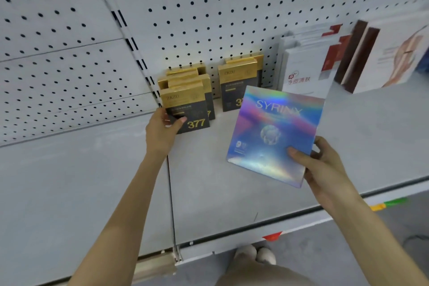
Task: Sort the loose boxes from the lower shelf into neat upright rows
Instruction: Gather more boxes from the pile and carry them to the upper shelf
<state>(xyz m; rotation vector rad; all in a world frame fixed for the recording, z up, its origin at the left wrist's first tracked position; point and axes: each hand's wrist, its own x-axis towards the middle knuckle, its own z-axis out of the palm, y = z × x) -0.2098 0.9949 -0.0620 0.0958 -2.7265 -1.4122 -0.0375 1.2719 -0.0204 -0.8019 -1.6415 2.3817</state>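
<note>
My left hand [162, 130] grips the lower left corner of the front gold-and-black "377" box [189, 111], which stands upright at the head of a short row against the pegboard. A second upright row of the same gold-and-black boxes [236, 86] stands just to its right. My right hand [325, 165] holds a large holographic "SYRINX" box [271, 132] by its lower right corner, thumb on the front face, tilted above the shelf in front of the second row.
The grey shelf [232, 193] has a seam on the left and a front edge with coloured tags. White boxes with red marks [306, 69] and brown-edged boxes [362, 55] stand upright at the right. A pegboard wall [209, 7] backs the shelf.
</note>
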